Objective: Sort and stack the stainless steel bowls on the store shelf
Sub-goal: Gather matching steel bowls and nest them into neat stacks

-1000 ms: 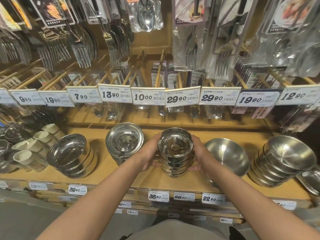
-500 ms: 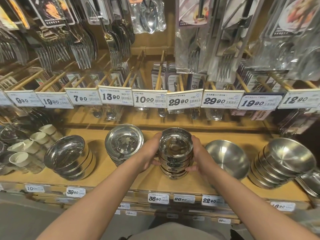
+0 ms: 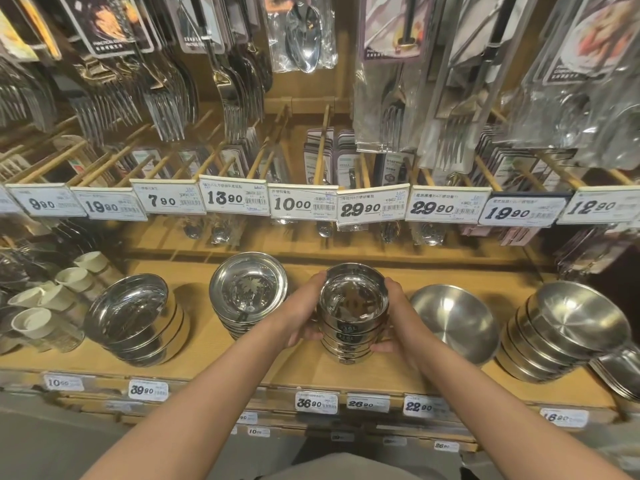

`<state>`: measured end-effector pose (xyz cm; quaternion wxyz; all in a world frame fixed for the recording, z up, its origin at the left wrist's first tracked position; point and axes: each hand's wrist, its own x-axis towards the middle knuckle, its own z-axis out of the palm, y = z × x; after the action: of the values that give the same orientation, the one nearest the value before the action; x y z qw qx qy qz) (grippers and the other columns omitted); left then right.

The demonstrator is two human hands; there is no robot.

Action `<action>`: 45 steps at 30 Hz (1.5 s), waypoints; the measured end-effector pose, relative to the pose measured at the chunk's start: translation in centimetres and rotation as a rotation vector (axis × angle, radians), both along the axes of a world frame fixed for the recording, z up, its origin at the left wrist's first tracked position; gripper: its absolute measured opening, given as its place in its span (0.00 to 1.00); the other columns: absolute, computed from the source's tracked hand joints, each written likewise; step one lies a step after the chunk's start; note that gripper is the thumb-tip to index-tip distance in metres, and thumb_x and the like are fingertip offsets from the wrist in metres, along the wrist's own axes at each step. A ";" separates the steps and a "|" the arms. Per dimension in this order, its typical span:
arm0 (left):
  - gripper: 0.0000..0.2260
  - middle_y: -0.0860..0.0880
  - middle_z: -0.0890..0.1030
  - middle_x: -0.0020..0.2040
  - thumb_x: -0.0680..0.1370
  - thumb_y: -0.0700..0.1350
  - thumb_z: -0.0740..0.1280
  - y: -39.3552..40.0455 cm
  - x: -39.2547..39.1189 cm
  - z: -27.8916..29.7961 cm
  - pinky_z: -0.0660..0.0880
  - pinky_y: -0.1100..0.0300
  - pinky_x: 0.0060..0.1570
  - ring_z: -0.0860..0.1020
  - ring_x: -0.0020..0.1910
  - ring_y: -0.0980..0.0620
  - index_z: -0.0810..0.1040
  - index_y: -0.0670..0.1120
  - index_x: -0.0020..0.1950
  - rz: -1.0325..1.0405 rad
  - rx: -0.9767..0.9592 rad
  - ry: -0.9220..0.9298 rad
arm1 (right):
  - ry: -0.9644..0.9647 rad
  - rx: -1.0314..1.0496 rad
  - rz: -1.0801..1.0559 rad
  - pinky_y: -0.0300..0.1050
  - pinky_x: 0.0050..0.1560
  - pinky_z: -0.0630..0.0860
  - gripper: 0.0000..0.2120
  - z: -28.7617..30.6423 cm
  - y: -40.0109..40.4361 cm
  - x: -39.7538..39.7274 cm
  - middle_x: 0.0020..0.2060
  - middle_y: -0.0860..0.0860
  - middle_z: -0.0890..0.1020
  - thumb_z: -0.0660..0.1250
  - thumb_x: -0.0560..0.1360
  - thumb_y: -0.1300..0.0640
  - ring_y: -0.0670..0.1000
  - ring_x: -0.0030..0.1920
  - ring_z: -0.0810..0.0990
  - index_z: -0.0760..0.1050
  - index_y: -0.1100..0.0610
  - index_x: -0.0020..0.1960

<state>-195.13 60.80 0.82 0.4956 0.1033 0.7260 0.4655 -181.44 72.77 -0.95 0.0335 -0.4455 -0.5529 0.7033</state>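
Shelf (image 3: 398,375) tags below read 36.90, 26.90, 22.90. Stack of small steel bowls (image 3: 351,327), labelled "316L", stands on the shelf between my left hand (image 3: 304,313) and right hand (image 3: 398,323), fingers curled around its sides.

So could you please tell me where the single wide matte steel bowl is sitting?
In the head view, the single wide matte steel bowl sits right of centre on the wooden shelf, beside the right hand.

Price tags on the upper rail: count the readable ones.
8: 9.90, 19.90, 7.90, 13.90, 10.00, 29.90, 29.90, 19.90. A 12.90 tag sits at the right edge too.
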 end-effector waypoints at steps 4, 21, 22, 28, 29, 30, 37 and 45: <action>0.25 0.46 0.82 0.61 0.81 0.67 0.50 0.0 0.3 0.3 0.77 0.51 0.51 0.79 0.54 0.48 0.76 0.56 0.67 0.002 0.004 0.012 | -0.008 0.032 0.028 0.49 0.42 0.82 0.25 0.4 0.1 0.0 0.57 0.50 0.84 0.49 0.78 0.30 0.55 0.59 0.80 0.78 0.41 0.58; 0.21 0.49 0.83 0.49 0.82 0.65 0.51 -0.7 1.4 1.2 0.77 0.55 0.44 0.80 0.46 0.51 0.77 0.56 0.60 0.064 0.046 -0.044 | -0.041 0.036 0.088 0.47 0.41 0.81 0.27 1.1 0.6 0.2 0.54 0.53 0.84 0.48 0.77 0.28 0.56 0.55 0.81 0.78 0.42 0.57; 0.21 0.48 0.83 0.49 0.82 0.65 0.51 -0.7 1.4 1.2 0.77 0.54 0.45 0.80 0.46 0.50 0.78 0.56 0.60 0.064 0.043 -0.046 | -0.038 0.029 0.088 0.47 0.41 0.81 0.27 1.0 0.6 0.3 0.54 0.53 0.84 0.48 0.77 0.28 0.56 0.55 0.81 0.78 0.42 0.56; 0.20 0.49 0.85 0.49 0.82 0.60 0.57 -1.0 1.4 0.9 0.80 0.49 0.56 0.80 0.51 0.49 0.81 0.49 0.60 0.111 0.021 0.025 | 0.011 0.051 0.103 0.53 0.48 0.83 0.29 1.0 1.0 0.9 0.56 0.53 0.84 0.52 0.74 0.29 0.58 0.59 0.81 0.79 0.44 0.60; 0.18 0.50 0.85 0.45 0.82 0.58 0.59 -1.1 1.3 0.8 0.81 0.48 0.57 0.80 0.48 0.50 0.82 0.48 0.58 0.144 0.027 0.049 | 0.015 0.076 0.099 0.54 0.47 0.84 0.26 1.1 1.1 0.9 0.57 0.53 0.84 0.54 0.73 0.30 0.57 0.58 0.81 0.80 0.43 0.59; 0.17 0.51 0.85 0.42 0.82 0.56 0.60 -1.1 1.3 0.7 0.81 0.47 0.57 0.80 0.44 0.51 0.82 0.47 0.56 0.174 0.030 0.080 | 0.021 0.108 0.089 0.53 0.45 0.84 0.23 1.2 1.2 0.9 0.57 0.52 0.84 0.57 0.73 0.31 0.56 0.57 0.82 0.80 0.43 0.57; 0.14 0.44 0.87 0.45 0.83 0.53 0.62 -1.2 1.5 0.5 0.83 0.56 0.43 0.84 0.42 0.50 0.82 0.46 0.52 0.197 0.033 0.223 | -0.025 0.300 0.050 0.49 0.47 0.85 0.14 1.0 1.3 0.6 0.52 0.43 0.80 0.61 0.80 0.40 0.49 0.53 0.80 0.80 0.46 0.54; 0.11 0.52 0.82 0.39 0.82 0.54 0.63 -2.5 1.9 1.9 0.80 0.61 0.37 0.79 0.36 0.55 0.81 0.49 0.50 0.185 0.048 0.245 | -0.011 0.448 0.120 0.40 0.44 0.81 0.13 2.8 1.0 1.6 0.52 0.45 0.81 0.59 0.82 0.45 0.44 0.46 0.79 0.81 0.47 0.56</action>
<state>-193.22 58.31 2.71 0.3558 0.1038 0.7761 0.5102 -179.83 73.77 1.89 0.0867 -0.3971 -0.7209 0.5614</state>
